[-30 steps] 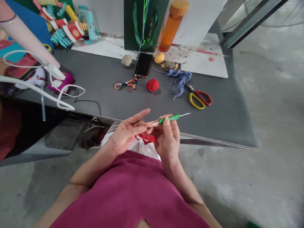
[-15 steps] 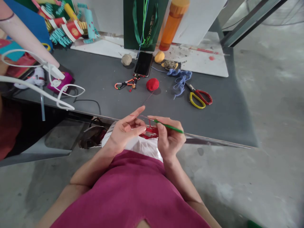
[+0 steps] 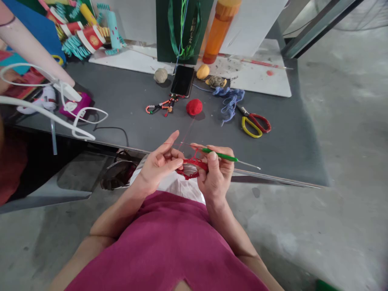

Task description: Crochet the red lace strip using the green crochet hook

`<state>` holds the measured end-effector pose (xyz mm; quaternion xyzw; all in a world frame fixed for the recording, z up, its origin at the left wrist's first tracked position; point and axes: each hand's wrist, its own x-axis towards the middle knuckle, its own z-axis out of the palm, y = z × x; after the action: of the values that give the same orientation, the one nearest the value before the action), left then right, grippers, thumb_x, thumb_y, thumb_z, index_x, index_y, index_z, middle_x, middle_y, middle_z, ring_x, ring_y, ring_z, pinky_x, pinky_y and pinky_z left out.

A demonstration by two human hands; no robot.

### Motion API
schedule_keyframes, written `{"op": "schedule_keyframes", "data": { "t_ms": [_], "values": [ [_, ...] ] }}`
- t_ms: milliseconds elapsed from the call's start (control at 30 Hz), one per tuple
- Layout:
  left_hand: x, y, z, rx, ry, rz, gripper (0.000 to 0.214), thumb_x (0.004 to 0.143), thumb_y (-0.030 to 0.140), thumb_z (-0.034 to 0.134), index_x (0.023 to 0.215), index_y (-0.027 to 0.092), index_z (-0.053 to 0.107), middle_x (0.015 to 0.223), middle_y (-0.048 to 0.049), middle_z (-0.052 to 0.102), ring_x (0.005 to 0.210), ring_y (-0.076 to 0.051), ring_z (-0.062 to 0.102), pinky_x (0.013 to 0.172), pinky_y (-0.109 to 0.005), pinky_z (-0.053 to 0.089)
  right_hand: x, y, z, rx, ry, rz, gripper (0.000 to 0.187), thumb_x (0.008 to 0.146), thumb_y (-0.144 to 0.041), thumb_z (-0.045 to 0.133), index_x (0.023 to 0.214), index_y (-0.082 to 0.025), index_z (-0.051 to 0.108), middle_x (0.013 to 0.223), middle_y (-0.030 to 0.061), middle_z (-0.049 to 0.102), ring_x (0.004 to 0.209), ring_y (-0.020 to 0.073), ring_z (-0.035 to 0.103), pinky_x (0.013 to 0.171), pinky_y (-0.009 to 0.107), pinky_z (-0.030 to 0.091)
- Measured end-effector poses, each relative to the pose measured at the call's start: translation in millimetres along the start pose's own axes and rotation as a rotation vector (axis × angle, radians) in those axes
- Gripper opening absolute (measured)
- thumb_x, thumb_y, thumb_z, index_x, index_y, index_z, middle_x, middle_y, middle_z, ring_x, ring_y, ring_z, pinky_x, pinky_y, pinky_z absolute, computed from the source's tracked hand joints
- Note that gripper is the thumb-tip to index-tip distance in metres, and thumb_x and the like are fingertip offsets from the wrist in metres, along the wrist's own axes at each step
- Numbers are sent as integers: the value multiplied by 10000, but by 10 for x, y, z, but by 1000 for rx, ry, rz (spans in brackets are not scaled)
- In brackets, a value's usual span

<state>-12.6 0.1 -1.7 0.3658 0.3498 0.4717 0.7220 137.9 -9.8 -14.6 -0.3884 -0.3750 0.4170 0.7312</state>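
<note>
Red crochet strip, short, held between both hands over near edge of gray table. Right hand clamped on strip and green crochet hook, hook tip pointing left, shaft end out to right of grip. Left hand pinching strip, index finger raised. Few rows worked; most of red yarn ball unused, ahead of grip, red thread running toward hands. Blue yarn and scissors ahead, right of grip.
</note>
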Motion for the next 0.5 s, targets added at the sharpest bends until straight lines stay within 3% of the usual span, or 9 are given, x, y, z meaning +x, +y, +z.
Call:
{"op": "schedule_keyframes", "data": {
  "t_ms": [133,367,500],
  "values": [
    [17,10,14,16,1,12,800,819,264,864,1567,255,578,810,34,685,696,-102,607,688,-266,510,26,-17,-2,86,-36,108,209,880,-468,832,873,-296,712,782,-39,837,397,56,398,336,166,292],
    [32,-34,11,-63,7,0,677,816,267,867,1467,273,678,837,34,686,708,-96,587,704,-272,484,31,-65,-4,42,-116,92,204,915,-485,783,890,-304,692,759,-42,832,332,48,208,296,198,193],
    [15,-74,60,-110,-2,-55,850,753,252,937,1534,318,610,902,23,716,840,-124,643,792,-282,507,18,-62,-9,-10,-129,68,187,945,-484,744,938,-305,689,783,-38,835,303,41,232,293,210,214]
  ]
}}
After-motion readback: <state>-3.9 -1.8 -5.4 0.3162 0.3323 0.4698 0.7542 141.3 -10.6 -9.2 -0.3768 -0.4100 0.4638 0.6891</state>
